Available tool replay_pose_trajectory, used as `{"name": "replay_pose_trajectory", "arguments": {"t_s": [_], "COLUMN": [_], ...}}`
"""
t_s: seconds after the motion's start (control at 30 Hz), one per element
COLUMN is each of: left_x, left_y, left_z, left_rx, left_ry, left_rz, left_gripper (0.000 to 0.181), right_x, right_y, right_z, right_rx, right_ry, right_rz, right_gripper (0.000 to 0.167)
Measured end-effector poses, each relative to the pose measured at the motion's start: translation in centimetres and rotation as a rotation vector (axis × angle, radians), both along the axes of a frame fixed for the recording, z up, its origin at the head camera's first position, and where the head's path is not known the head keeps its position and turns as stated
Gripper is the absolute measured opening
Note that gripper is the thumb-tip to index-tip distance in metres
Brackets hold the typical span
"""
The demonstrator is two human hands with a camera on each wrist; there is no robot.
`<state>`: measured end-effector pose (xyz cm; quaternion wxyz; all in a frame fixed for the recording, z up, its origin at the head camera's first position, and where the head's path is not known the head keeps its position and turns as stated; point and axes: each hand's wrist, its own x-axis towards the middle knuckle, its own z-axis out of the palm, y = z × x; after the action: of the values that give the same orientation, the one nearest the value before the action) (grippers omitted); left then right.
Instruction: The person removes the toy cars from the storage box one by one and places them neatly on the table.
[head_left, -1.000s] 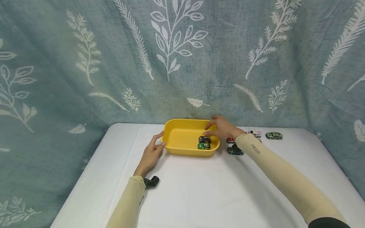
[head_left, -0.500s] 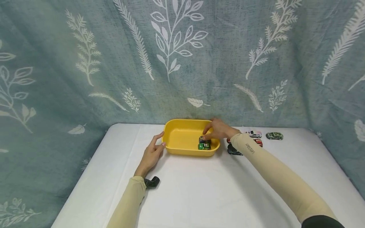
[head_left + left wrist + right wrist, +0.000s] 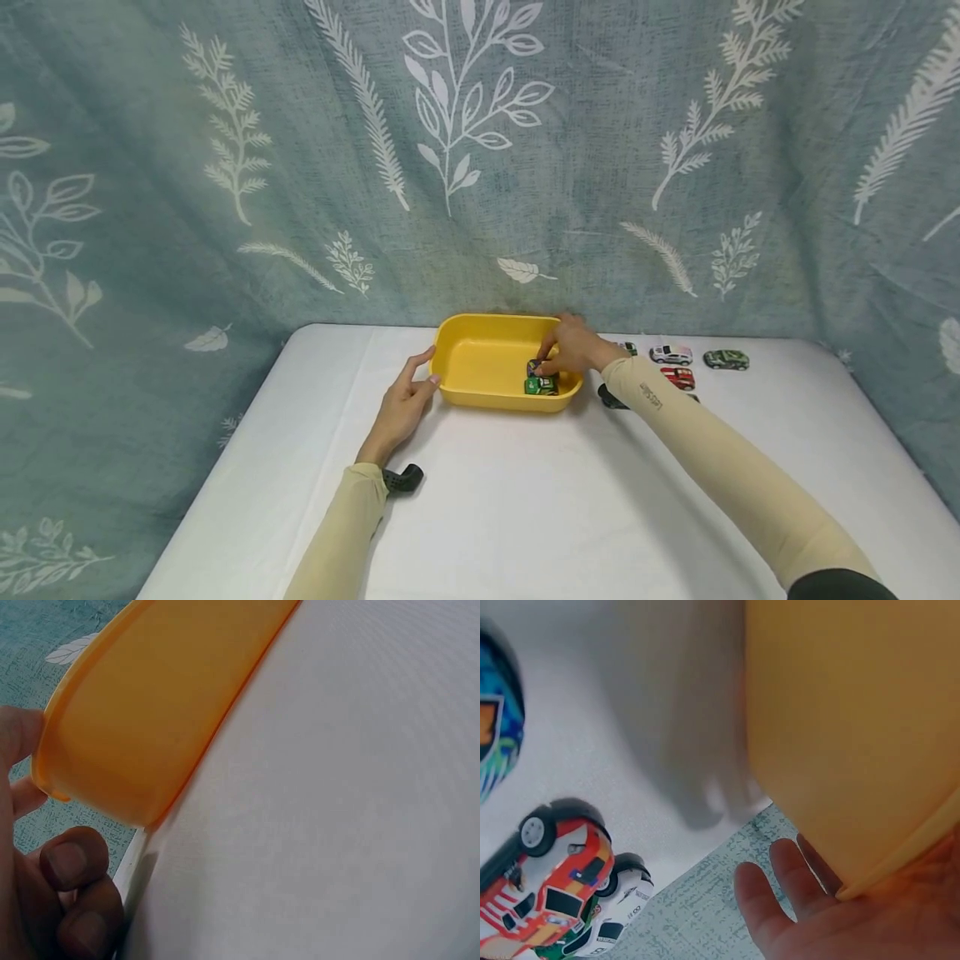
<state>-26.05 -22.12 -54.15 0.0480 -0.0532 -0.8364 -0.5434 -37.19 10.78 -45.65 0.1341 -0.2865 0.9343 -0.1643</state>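
A yellow plastic tray (image 3: pixel 487 401) stands at the far edge of the white table. My left hand (image 3: pixel 400 410) holds the tray's left end with thumb and index finger; its other fingers are curled below in the left wrist view. My right hand (image 3: pixel 576 345) reaches over the right rim, thumb and index finger inside on a dark blue toy car (image 3: pixel 532 366), which they partly cover. A green toy car (image 3: pixel 538 386) lies in front of it on the tray floor. Other right-hand fingers (image 3: pixel 761 900) hang outside the tray wall in the right wrist view.
Right of the tray lie several toy cars: a white and pink one (image 3: pixel 671 355), a camouflage green one (image 3: pixel 726 360), a red one (image 3: pixel 678 378) and a black one (image 3: pixel 611 397) partly behind my sleeve. A patterned teal cloth (image 3: pixel 487 167) hangs behind the table.
My right hand has come down onto the dark blue car inside the tray. Its forearm has shifted slightly left, uncovering the red car. My left hand stays on the tray's end.
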Motion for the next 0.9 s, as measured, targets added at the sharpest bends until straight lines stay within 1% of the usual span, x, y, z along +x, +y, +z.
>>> {"name": "replay_pose_trajectory", "arguments": {"t_s": [0.2,0.27,0.37,0.43,0.63,0.7,0.9], "left_x": [0.1,0.1,0.1,0.1,0.2,0.2,0.1], "left_y": [0.1,0.1,0.1,0.1,0.0,0.0,0.0], "left_z": [0.1,0.1,0.1,0.1,0.2,0.2,0.1], "left_rx": [0.007,0.009,0.004,-0.001,-0.018,-0.021,-0.025], "left_ry": [0.006,0.006,0.003,0.001,-0.001,-0.001,0.0], "left_rz": [0.002,0.0,-0.002,-0.004,0.003,0.001,-0.009], "left_gripper": [0.051,0.051,0.051,0.052,0.051,0.051,0.052], "right_x": [0.2,0.2,0.2,0.3,1.0,1.3,2.4], "right_y": [0.3,0.5,0.7,0.8,0.8,1.0,2.7], "right_z": [0.2,0.3,0.8,1.3,3.5,4.3,6.4], "right_rx": [0.019,0.035,0.054,0.042,-0.013,-0.022,0.017], "right_ry": [0.019,0.015,0.032,0.051,0.173,0.188,0.242], "right_rz": [0.025,0.018,0.02,0.026,0.089,0.089,0.116], "right_gripper": [0.022,0.023,0.024,0.025,0.027,0.028,0.025]}}
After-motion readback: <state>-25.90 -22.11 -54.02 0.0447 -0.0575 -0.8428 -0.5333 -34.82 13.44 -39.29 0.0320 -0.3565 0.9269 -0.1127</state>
